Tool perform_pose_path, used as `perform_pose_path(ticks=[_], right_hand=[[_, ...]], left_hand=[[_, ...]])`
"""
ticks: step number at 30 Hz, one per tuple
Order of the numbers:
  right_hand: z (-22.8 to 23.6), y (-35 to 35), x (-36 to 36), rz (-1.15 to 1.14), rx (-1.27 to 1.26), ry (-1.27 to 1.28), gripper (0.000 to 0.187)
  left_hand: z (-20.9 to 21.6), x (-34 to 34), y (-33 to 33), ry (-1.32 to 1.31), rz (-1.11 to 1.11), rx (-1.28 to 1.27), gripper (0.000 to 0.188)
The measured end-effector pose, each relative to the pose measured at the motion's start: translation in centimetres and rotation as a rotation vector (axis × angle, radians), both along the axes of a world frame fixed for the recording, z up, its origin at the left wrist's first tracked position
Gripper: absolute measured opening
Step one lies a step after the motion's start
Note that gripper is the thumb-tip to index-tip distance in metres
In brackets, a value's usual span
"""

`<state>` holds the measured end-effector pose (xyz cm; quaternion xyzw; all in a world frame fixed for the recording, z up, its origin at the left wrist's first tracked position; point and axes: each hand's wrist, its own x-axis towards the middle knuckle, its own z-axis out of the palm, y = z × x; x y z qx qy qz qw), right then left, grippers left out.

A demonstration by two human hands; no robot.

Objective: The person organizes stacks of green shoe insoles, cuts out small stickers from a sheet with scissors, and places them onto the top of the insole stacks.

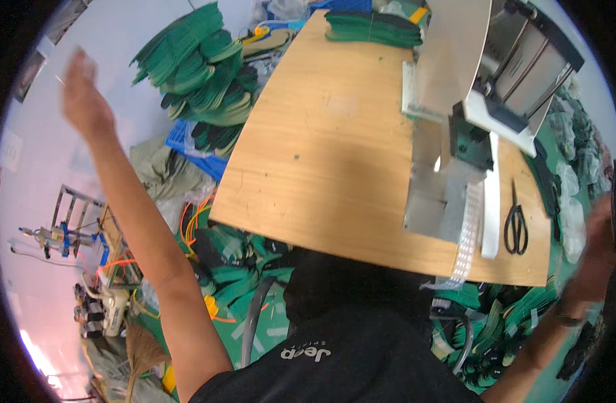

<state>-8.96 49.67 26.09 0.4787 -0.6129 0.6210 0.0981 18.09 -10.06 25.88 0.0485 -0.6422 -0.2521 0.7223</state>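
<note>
Black fabric of the person's shirt is filling the nearest part of the scene. Both arms are stretching wide apart. The left hand is rising far out to the left, blurred, away from the table, and whether it is gripping anything cannot be told. The right hand is reaching out at the right rim, also blurred; its grip cannot be told either. Green pieces are lying heaped on the floor below the table's near edge. The wooden table is carrying black scissors near its right end, just beside a white perforated strip hanging over the edge, and a grey metal machine. Farther back, a stack of green pieces is resting on the table's far end, and a larger green pile is standing left of it.
</note>
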Motion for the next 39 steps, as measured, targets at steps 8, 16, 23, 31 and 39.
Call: perform_pose_path(ticks=[8,16,23,31,39], right_hand=[[-21.9,-4.4,8.8,-0.081,0.483,-0.133,0.029],[-24.0,0.1,3.0,-0.805,0.094,-0.412,0.029],[-24.7,-0.3,2.7,-0.875,0.142,-0.44,0.036],[-24.2,-0.3,2.9,-0.907,0.187,-0.524,0.039],[-24.1,-0.8,3.2,-0.876,0.158,-0.523,0.036]], left_hand=[[-8.1,-4.3,-16.6,-0.4,1.072,0.073,0.05],[-11.6,-29.0,-7.2,-0.758,-0.213,-0.053,0.032],[-17.0,-48.4,-4.6,-0.815,0.089,-0.216,0.041],[-19.7,-57.1,-6.6,-1.259,0.113,-0.286,0.069],[-12.1,-49.3,2.2,-1.539,0.011,-0.597,0.062]])
